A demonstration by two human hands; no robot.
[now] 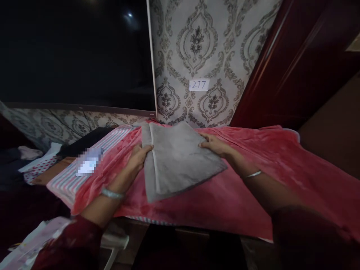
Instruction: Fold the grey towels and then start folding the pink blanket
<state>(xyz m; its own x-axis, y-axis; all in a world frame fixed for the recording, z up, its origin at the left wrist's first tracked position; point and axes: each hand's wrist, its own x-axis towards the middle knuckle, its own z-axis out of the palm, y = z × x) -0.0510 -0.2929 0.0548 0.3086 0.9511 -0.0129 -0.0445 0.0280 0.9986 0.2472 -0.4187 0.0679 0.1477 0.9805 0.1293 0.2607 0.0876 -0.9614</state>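
Observation:
A flat grey cloth piece [182, 155], soft-looking and roughly square, is held over the red blanket [225, 202]. A pale line runs down near its left side. My left hand [139, 155] grips that left edge, thumb on top and the other fingers mostly hidden beneath. On the upper right edge my right hand [212, 144] is closed, with its thumb over the cloth. The cloth's near edge looks slightly raised from the blanket; whether its far edge touches it I cannot tell.
A striped cloth [92, 161] shows at the left, with a blurred, bright rectangular object [89, 162] on it. Behind stands a large dark screen [75, 56]. A card [199, 84] reading 277 is on the patterned wall. A dark red panel [270, 75] rises at right.

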